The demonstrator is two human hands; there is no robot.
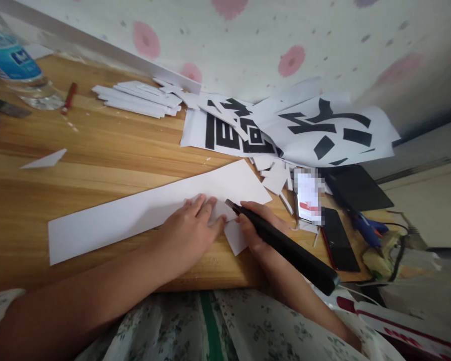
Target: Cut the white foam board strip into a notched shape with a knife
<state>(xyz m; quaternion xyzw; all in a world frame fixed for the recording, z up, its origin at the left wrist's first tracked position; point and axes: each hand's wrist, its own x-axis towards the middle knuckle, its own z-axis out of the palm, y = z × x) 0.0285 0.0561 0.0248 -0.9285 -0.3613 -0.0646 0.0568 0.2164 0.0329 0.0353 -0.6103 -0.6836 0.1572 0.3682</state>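
Note:
A long white board strip [108, 220] lies slantwise on the wooden table in front of me. My left hand [193, 220] rests on its right part, fingers stretched out and pressing down on it and on a smaller white piece. A black-handled knife [285, 245] is held in my right hand [261, 225], fingers wrapped round it near the front. Its short blade points up and left, close to my left fingertips; whether the edge touches the board I cannot tell. Below the blade, a white offcut [235, 238] juts out between my hands.
White strips [139, 98] are stacked at the back. Sheets with black printed characters [323, 128] lean by the wall. Scraps [274, 175], a lit phone [308, 195], a dark phone [340, 240] and a blue glue gun [366, 228] lie right. A water bottle [18, 65] stands left.

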